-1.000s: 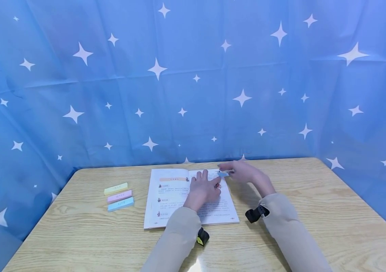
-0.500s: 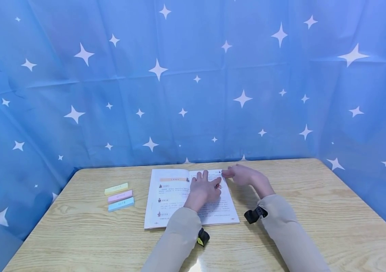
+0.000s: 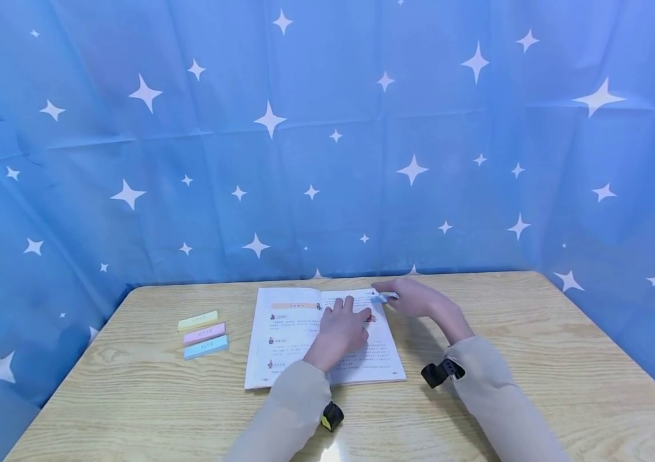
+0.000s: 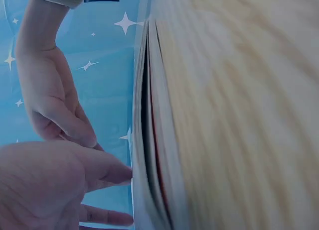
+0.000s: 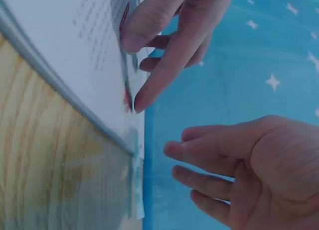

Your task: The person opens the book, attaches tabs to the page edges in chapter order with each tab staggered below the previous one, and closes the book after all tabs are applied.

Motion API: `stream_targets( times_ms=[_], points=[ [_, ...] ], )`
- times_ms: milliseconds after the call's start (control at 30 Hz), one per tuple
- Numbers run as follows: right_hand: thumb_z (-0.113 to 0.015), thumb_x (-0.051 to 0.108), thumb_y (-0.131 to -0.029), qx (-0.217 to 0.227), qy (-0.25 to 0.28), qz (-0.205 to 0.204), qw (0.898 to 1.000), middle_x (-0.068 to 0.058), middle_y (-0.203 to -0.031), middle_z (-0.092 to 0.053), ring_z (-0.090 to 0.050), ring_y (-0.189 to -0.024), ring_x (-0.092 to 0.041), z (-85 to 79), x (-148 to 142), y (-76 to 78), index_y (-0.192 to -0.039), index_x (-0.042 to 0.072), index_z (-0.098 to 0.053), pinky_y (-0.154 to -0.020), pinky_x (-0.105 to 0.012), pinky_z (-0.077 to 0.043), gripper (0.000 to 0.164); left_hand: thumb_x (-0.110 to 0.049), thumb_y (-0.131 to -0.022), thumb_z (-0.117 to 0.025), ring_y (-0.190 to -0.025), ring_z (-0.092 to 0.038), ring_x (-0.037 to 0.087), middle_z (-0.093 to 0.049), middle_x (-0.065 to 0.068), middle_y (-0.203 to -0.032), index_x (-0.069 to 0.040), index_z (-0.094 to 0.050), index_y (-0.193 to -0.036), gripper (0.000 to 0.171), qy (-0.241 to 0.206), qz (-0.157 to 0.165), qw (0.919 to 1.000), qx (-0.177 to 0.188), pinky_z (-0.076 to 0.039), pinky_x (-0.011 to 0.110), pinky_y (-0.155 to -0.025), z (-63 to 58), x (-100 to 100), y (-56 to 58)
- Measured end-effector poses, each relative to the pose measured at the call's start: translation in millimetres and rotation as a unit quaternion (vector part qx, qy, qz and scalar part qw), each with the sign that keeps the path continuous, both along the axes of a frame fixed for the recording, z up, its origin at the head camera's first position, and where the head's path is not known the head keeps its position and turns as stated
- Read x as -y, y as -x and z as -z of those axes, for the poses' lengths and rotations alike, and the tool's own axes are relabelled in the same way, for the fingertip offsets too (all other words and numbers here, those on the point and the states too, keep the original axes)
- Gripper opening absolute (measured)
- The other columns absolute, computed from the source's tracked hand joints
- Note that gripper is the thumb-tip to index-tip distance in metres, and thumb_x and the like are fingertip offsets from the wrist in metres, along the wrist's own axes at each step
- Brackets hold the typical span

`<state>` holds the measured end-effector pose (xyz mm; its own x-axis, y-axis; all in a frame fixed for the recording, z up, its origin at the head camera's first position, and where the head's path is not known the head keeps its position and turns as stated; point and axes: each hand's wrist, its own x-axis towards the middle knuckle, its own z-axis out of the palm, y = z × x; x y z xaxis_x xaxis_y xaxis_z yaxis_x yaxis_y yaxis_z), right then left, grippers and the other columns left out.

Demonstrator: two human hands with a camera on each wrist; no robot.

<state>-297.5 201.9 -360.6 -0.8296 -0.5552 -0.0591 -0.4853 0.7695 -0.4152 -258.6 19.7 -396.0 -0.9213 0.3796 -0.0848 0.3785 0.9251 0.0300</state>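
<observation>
A white paper book with black printed text and small coloured pictures (image 3: 292,340) is spread flat at the lower centre of the frame. At its upper right corner, a narrow light-blue strip (image 3: 383,297) is laid over the right page's edge and projects beyond it. The strip, hidden half a second ago under the right hand (image 3: 416,298), can be seen again. By the right wrist view, nothing is clamped by that hand; its fingers are loosely extended just beside the strip, apart from it. The right page is pressed by the spread fingers of the left hand (image 3: 341,328), which has been drawn slightly toward the lower left. The hands are held near each other.

To the left of the book, a pale yellow rectangular pad (image 3: 197,321), a pink rectangular pad (image 3: 204,333) and a light-blue rectangular pad (image 3: 206,347) are left unmoved on the light wood-grain worktop (image 3: 119,385). The background is filled by a blue fabric curtain with white stars (image 3: 327,179).
</observation>
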Motion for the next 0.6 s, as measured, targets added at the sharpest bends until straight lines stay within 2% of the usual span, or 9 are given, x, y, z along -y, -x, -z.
stream_targets(
  times_ms=[133,233,300,367,467,500,567,600],
  points=[
    [-0.052,-0.001,-0.102,-0.024,0.006,-0.018,1.000,-0.023,-0.140,-0.057,-0.052,-0.130,-0.040,-4.4,3,-8.1,-0.140,-0.007,-0.055,-0.102,-0.051,-0.047,0.039,-0.030,-0.104,-0.053,-0.133,-0.043,0.030,-0.047,0.012,-0.146,-0.025,-0.049,-0.152,0.048,-0.038,0.019,0.9990,-0.014,-0.043,0.049,-0.105,-2.9,13,-6.2],
    [-0.054,-0.001,-0.101,-0.042,0.001,-0.031,0.999,-0.022,-0.137,-0.060,-0.059,-0.123,-0.036,-5.9,4,-15.5,-0.138,-0.006,-0.057,-0.096,-0.047,-0.051,0.038,-0.029,-0.105,-0.053,-0.130,-0.047,0.031,-0.049,0.013,-0.144,-0.020,-0.048,-0.152,0.049,-0.060,0.028,0.9975,-0.026,-0.045,0.050,-0.103,-4.3,23,-11.0],
    [-0.056,0.000,-0.101,-0.050,-0.002,-0.036,0.998,-0.020,-0.136,-0.061,-0.064,-0.113,-0.031,-5.4,5,-21.1,-0.137,-0.004,-0.058,-0.088,-0.041,-0.052,0.037,-0.029,-0.105,-0.053,-0.130,-0.048,0.032,-0.049,0.014,-0.144,-0.018,-0.047,-0.152,0.049,-0.069,0.031,0.9966,-0.034,-0.046,0.049,-0.102,-6.1,28,-14.8],
    [-0.058,0.001,-0.100,-0.052,-0.002,-0.042,0.998,-0.021,-0.133,-0.063,-0.067,-0.088,-0.022,-5.0,5,-27.3,-0.137,-0.004,-0.059,-0.080,-0.036,-0.051,0.037,-0.029,-0.105,-0.053,-0.129,-0.049,0.033,-0.050,0.015,-0.144,-0.016,-0.047,-0.152,0.049,-0.076,0.032,0.9958,-0.039,-0.047,0.048,-0.101,-7.3,34,-18.9],
    [-0.060,0.004,-0.100,-0.043,0.002,-0.054,0.998,-0.021,-0.130,-0.064,-0.054,-0.061,-0.013,-4.2,5,-37.6,-0.138,-0.004,-0.058,-0.072,-0.032,-0.047,0.038,-0.028,-0.105,-0.053,-0.128,-0.049,0.034,-0.049,0.018,-0.143,-0.014,-0.048,-0.151,0.049,-0.080,0.033,0.9951,-0.048,-0.049,0.048,-0.098,-10.5,43,-26.0],
    [-0.060,0.006,-0.101,-0.042,0.002,-0.060,0.997,-0.021,-0.130,-0.065,-0.057,-0.063,-0.013,-4.1,5,-41.1,-0.138,-0.003,-0.059,-0.074,-0.032,-0.049,0.038,-0.028,-0.104,-0.053,-0.128,-0.048,0.034,-0.048,0.019,-0.144,-0.013,-0.048,-0.151,0.049,-0.080,0.032,0.9950,-0.049,-0.048,0.048,-0.098,-11.6,47,-28.7],
    [-0.060,0.010,-0.102,-0.024,0.006,-0.064,0.998,-0.019,-0.132,-0.064,-0.053,-0.056,-0.013,-3.8,5,-48.3,-0.139,-0.001,-0.058,-0.073,-0.032,-0.048,0.039,-0.028,-0.104,-0.054,-0.128,-0.047,0.035,-0.046,0.020,-0.144,-0.013,-0.047,-0.151,0.050,-0.083,0.031,0.9949,-0.047,-0.048,0.049,-0.098,-14.2,55,-34.4],
    [-0.061,0.012,-0.102,-0.013,0.007,-0.066,0.998,-0.020,-0.126,-0.066,-0.052,-0.056,-0.014,-3.6,5,-51.7,-0.141,-0.001,-0.057,-0.073,-0.033,-0.050,0.041,-0.028,-0.104,-0.054,-0.129,-0.047,0.035,-0.045,0.021,-0.145,-0.012,-0.047,-0.151,0.050,-0.085,0.029,0.9949,-0.046,-0.048,0.049,-0.098,-15.5,59,-37.4]
  ],
)
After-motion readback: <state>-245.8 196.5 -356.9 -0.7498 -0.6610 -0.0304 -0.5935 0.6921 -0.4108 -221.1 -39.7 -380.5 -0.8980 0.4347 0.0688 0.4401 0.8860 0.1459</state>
